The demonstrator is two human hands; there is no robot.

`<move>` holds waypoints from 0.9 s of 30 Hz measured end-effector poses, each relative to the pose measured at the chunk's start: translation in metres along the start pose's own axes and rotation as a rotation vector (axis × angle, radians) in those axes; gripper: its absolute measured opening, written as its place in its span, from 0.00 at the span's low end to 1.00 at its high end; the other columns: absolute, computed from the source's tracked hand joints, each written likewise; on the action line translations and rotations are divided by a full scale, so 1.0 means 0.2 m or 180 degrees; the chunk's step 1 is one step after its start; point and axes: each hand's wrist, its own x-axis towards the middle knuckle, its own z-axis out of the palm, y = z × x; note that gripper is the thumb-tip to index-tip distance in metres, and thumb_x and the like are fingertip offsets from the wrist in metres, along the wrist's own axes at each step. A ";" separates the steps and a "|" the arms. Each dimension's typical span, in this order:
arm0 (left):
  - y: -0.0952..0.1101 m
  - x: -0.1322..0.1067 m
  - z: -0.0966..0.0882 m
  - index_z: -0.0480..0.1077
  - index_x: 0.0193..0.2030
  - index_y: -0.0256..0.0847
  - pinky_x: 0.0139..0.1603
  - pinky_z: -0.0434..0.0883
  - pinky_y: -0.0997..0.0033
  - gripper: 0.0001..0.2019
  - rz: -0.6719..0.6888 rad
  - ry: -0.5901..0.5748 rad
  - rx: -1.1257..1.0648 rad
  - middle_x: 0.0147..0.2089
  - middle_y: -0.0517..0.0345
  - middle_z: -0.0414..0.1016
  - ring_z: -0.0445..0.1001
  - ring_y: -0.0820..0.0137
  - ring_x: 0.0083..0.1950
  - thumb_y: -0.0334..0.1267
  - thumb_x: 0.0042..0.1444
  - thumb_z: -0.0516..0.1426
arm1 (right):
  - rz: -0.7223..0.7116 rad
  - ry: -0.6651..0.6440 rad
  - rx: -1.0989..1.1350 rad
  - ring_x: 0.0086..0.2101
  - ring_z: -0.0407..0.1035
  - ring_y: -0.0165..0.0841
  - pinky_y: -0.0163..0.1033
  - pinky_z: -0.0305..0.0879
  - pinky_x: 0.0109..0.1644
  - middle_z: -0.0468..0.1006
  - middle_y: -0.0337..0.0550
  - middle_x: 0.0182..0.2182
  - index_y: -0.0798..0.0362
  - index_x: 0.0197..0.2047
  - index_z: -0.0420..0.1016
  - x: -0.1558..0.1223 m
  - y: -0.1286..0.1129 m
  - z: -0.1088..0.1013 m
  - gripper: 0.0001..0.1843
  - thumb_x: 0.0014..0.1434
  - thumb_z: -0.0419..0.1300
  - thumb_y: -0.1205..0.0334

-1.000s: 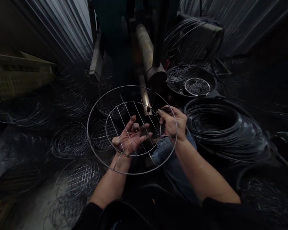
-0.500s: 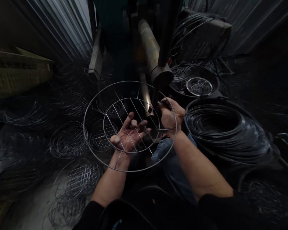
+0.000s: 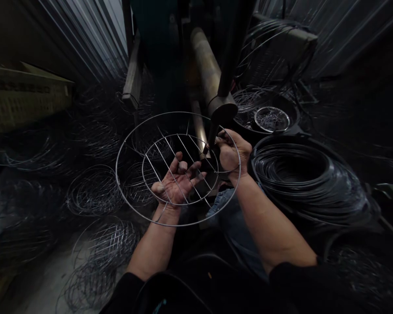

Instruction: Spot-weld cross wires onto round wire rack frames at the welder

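A round wire frame (image 3: 124, 144), two concentric rings joined by straight rods, is held level in front of me. My left hand (image 3: 177, 185) lies palm up beneath its inner ring, fingers spread, supporting the rods. My right hand (image 3: 231, 152) is closed in a pinch on a thin wire rod at the frame's right side, right under the tip of the dark welding electrode (image 3: 212, 137) of the machine arm (image 3: 224, 109). The rod itself is mostly hidden by my fingers.
A large coil of dark wire (image 3: 308, 174) lies at the right. A basin with a small metal bowl (image 3: 271, 118) sits behind it. Finished wire frames (image 3: 98, 192) are piled on the floor at the left. A brass cylinder (image 3: 205, 65) runs back into the machine.
My right hand has moved up and left with the rod, in under the electrode tip. The frame has shifted slightly with it; my left hand stays under it.
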 end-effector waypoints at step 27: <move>0.01 -0.07 -0.05 0.72 0.53 0.46 0.61 0.58 0.34 0.34 -0.0255 -0.0422 0.0259 0.47 0.50 0.72 0.55 0.35 0.67 0.40 0.32 0.65 | -0.0081 0.0101 -0.0509 0.28 0.67 0.32 0.39 0.65 0.35 0.71 0.37 0.24 0.51 0.30 0.74 -0.33 -0.04 -0.29 0.06 0.57 0.62 0.59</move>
